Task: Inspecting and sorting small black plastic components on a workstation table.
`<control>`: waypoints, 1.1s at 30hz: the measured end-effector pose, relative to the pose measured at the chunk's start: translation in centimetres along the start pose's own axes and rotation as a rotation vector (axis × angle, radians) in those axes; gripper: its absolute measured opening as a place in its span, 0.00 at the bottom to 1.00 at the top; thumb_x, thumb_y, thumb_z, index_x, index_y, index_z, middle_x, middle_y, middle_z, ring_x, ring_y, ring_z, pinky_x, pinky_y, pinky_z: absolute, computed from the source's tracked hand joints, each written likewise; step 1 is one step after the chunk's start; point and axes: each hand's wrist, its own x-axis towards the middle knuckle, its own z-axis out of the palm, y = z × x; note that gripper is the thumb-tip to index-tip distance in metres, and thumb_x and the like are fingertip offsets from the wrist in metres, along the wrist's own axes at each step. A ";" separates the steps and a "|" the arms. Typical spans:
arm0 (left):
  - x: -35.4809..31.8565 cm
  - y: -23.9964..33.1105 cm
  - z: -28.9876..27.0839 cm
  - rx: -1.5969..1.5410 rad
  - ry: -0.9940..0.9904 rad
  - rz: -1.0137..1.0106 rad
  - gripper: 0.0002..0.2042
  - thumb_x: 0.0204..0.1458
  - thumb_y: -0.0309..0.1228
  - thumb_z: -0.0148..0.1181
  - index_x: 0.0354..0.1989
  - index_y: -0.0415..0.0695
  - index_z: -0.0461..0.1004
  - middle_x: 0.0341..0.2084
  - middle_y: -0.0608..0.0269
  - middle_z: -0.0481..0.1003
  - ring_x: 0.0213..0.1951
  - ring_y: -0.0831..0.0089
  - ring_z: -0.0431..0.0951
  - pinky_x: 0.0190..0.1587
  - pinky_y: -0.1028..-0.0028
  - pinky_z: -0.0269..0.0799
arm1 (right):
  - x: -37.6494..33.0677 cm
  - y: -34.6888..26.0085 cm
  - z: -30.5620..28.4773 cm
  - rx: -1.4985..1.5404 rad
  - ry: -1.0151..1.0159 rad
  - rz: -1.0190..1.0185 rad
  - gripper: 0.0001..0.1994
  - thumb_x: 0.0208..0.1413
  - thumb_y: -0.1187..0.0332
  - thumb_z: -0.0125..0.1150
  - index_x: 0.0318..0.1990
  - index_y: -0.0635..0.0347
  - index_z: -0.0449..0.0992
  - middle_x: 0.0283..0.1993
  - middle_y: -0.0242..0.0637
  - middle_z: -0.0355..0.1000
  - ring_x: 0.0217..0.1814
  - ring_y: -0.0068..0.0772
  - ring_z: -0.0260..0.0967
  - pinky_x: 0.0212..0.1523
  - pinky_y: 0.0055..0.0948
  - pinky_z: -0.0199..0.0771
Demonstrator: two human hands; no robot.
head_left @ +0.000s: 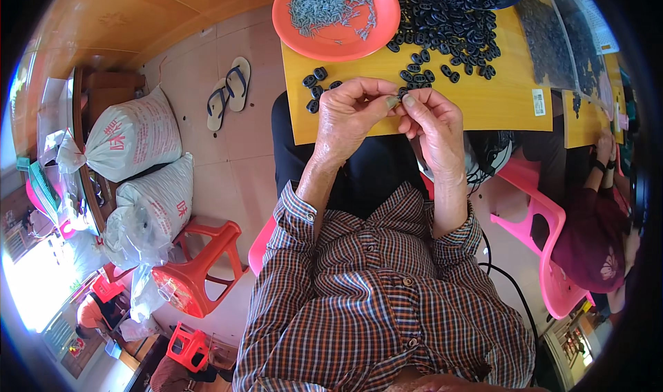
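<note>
At the near edge of the yellow table [442, 119], the fingertips of both my hands meet around a small black cord lock [402, 93], mostly covered by them. My left hand [353, 116] is closed in a pinch at its left side. From the right, thumb and forefinger of my right hand [438, 121] also pinch it. Whether a tiny spring is between the fingers, I cannot tell. Several finished-looking black two-hole pieces [314, 90] lie left of my hands. Beyond them sits a red plate [336, 49] with a heap of small grey springs [321, 5].
A large pile of black oval pieces [449, 19] spreads over the table's far side. Clear bags of dark parts [545, 40] lie at right. White sacks [141, 136] and a red stool [200, 268] stand left. Another person [594, 233] sits at right by a pink chair [549, 254].
</note>
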 end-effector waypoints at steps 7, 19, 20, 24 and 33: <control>0.0 0.3 0.1 -0.086 -0.004 -0.035 0.06 0.50 0.16 0.59 0.37 0.33 0.76 0.31 0.58 0.78 0.32 0.74 0.80 0.39 0.77 0.78 | 0.0 0.0 0.0 0.024 -0.002 -0.023 0.08 0.59 0.68 0.57 0.36 0.65 0.74 0.32 0.34 0.75 0.24 0.16 0.67 0.24 0.12 0.63; -0.1 0.2 0.0 -0.048 -0.017 -0.023 0.06 0.50 0.16 0.58 0.37 0.33 0.76 0.30 0.59 0.78 0.33 0.75 0.80 0.40 0.78 0.77 | -0.1 0.0 0.1 -0.018 0.003 -0.016 0.08 0.58 0.69 0.57 0.35 0.66 0.73 0.31 0.35 0.75 0.24 0.16 0.67 0.24 0.12 0.63; -0.1 0.2 -0.1 -0.048 -0.016 -0.023 0.06 0.50 0.16 0.58 0.37 0.33 0.76 0.30 0.59 0.78 0.33 0.75 0.80 0.40 0.78 0.77 | -0.1 0.0 0.1 -0.016 0.005 -0.013 0.07 0.58 0.69 0.57 0.35 0.66 0.73 0.31 0.35 0.75 0.24 0.16 0.67 0.24 0.12 0.63; -0.1 -0.1 -0.2 -0.046 -0.015 -0.016 0.06 0.50 0.16 0.59 0.37 0.34 0.76 0.30 0.59 0.78 0.33 0.75 0.79 0.40 0.77 0.76 | -0.1 0.2 0.2 -0.042 0.004 -0.032 0.07 0.58 0.69 0.57 0.36 0.66 0.73 0.31 0.35 0.75 0.24 0.15 0.67 0.24 0.12 0.63; -0.1 0.3 -0.2 -0.047 -0.010 0.001 0.06 0.51 0.16 0.58 0.37 0.34 0.77 0.30 0.62 0.78 0.33 0.80 0.78 0.40 0.79 0.76 | -0.6 0.2 1.0 -0.218 0.069 -0.137 0.06 0.58 0.72 0.56 0.37 0.66 0.73 0.31 0.35 0.75 0.24 0.14 0.66 0.25 0.12 0.64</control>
